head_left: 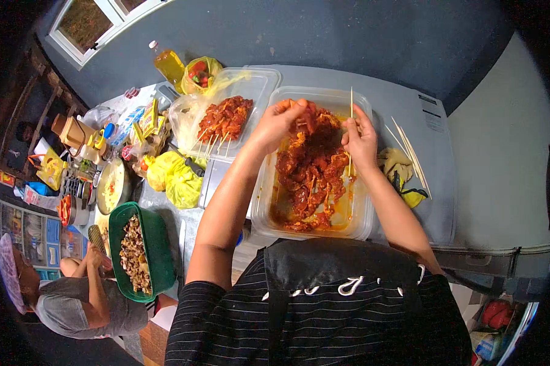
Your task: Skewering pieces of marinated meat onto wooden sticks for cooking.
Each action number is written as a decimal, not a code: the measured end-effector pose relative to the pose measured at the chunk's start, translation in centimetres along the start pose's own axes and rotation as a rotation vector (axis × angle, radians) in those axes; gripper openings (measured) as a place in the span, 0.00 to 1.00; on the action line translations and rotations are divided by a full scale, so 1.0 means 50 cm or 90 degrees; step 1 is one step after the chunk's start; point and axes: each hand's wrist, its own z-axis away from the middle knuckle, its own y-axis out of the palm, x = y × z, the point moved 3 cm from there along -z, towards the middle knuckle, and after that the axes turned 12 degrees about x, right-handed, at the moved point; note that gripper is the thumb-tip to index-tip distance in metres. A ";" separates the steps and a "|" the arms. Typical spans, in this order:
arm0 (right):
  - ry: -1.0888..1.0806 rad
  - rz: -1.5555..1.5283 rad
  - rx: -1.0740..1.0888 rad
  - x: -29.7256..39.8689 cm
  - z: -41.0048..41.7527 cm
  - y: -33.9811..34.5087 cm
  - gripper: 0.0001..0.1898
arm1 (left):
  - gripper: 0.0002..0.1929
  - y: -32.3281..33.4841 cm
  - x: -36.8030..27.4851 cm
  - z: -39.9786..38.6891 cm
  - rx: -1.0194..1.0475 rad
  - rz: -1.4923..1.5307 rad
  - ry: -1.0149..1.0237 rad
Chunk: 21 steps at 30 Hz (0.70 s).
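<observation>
A clear plastic tub [261, 201] in front of me holds red marinated meat pieces [309, 174] in reddish liquid. Over its far left part, my left hand [286, 120] pinches a piece of the red meat [306, 120]. My right hand [361, 137] grips a wooden skewer [352, 103] near the tub's right wall, the stick running up and down between thumb and fingers. To the left, skewered red meat [227, 118] is piled in a clear plastic lid or tray [266, 82], its bare stick ends pointing towards me. Loose wooden skewers [410, 153] lie on the table to the right.
A tan and yellow cloth or glove [400, 176] lies right of the tub. Yellow plastic bags [176, 178], a black-handled utensil [193, 167], an oil bottle [169, 66] and a pan [112, 185] stand left. At lower left a co-worker [80, 297] sits by a green basin [163, 256] of chopped pieces.
</observation>
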 end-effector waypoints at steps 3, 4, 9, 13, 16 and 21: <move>0.002 0.005 0.022 -0.001 0.001 -0.002 0.19 | 0.13 0.016 0.000 0.003 0.026 0.413 -0.005; 0.006 -0.002 0.023 -0.007 0.003 -0.005 0.19 | 0.13 0.023 0.003 0.001 0.031 0.411 -0.001; -0.013 0.019 0.039 0.042 0.033 -0.006 0.17 | 0.10 0.038 0.011 0.006 -0.038 0.363 0.064; -0.162 0.315 0.166 0.116 0.083 0.004 0.16 | 0.11 0.030 0.018 0.008 -0.089 0.373 0.121; -0.196 0.487 0.223 0.161 0.127 0.009 0.17 | 0.12 0.033 0.007 0.013 -0.080 0.368 0.167; -0.218 0.504 0.210 0.166 0.144 0.003 0.18 | 0.14 0.046 -0.021 0.031 -0.020 0.361 0.210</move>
